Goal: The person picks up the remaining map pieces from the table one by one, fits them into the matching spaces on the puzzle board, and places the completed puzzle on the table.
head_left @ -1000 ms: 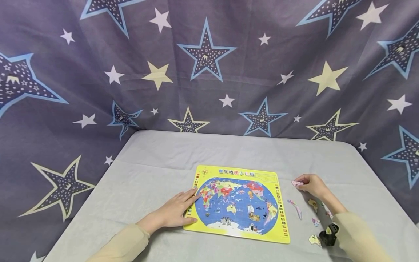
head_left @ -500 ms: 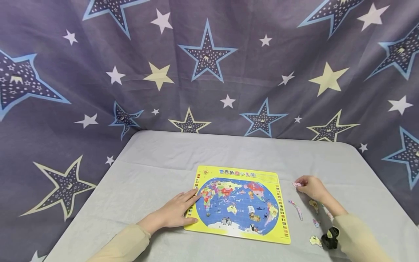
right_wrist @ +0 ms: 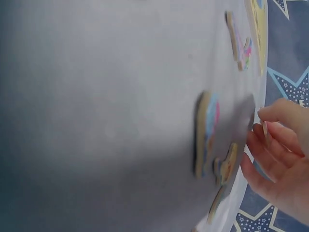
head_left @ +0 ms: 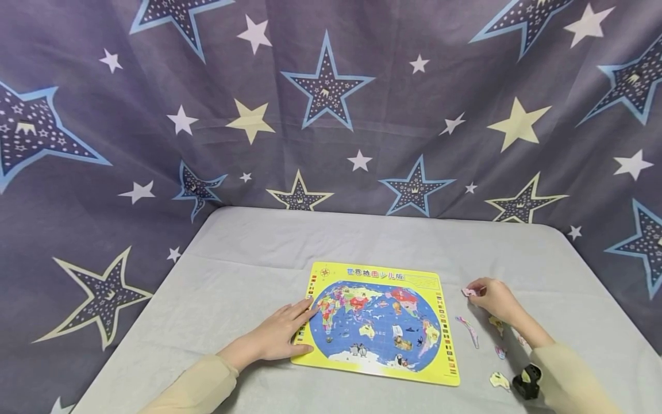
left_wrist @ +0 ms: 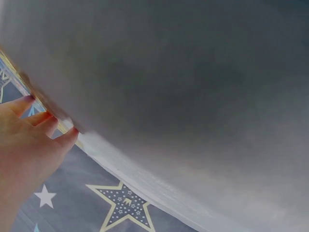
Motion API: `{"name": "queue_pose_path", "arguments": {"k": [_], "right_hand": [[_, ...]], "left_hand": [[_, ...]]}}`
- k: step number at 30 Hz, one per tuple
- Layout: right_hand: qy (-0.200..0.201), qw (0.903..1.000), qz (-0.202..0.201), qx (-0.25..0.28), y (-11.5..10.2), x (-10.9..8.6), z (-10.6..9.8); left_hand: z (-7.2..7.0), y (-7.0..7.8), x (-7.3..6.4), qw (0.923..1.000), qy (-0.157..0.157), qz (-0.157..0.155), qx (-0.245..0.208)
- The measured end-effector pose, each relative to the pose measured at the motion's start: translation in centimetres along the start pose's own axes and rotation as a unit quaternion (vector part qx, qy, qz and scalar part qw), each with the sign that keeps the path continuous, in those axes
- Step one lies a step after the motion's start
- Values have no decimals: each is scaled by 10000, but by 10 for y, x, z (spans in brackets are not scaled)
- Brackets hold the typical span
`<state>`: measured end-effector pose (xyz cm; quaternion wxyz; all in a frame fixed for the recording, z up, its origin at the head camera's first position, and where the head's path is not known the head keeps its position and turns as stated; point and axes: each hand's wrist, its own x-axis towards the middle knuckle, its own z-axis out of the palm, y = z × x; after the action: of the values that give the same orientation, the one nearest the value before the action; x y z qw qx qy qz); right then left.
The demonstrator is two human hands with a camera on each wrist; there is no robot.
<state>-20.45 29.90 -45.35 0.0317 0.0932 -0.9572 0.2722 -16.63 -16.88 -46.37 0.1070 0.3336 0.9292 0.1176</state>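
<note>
My left hand [head_left: 279, 333] rests with straight, spread fingers on the left edge of a yellow-bordered world map puzzle board [head_left: 383, 374]. In the left wrist view the fingertips of the left hand [left_wrist: 34, 140] lie along that edge. To the right of the board, my right hand [head_left: 493, 298] pinches a small pink puzzle piece [head_left: 468, 292] between thumb and fingers, close over the table. The right wrist view has this puzzle piece [right_wrist: 265, 132] nearly edge-on, partly hidden by the fingers. A long, thin pink and violet piece [head_left: 470, 333] lies between board and right forearm.
More loose pieces lie under and beside the right forearm: a yellowish one [head_left: 496, 324], a small pink-blue one [head_left: 500, 352] and a pale yellow-green one [head_left: 499, 380]. A black wrist camera [head_left: 527, 382] is by the right sleeve. A star-patterned curtain [head_left: 331, 149] hangs behind the grey-covered table [head_left: 258, 236].
My right wrist has shifted slightly to the right and nearer, and the pinched piece has turned a little in the fingers. The left hand stays on the board's edge.
</note>
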Motion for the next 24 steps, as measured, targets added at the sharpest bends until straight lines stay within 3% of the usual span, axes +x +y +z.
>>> {"name": "queue_pose_path", "arguments": {"k": [11, 24], "right_hand": [[-227, 9993, 9, 306, -13, 2, 8], [-366, 9966, -418, 602, -31, 3, 15]], "left_hand": [[0, 0, 0, 10000, -29, -22, -4], [0, 1, 0, 10000, -32, 29, 43]]}}
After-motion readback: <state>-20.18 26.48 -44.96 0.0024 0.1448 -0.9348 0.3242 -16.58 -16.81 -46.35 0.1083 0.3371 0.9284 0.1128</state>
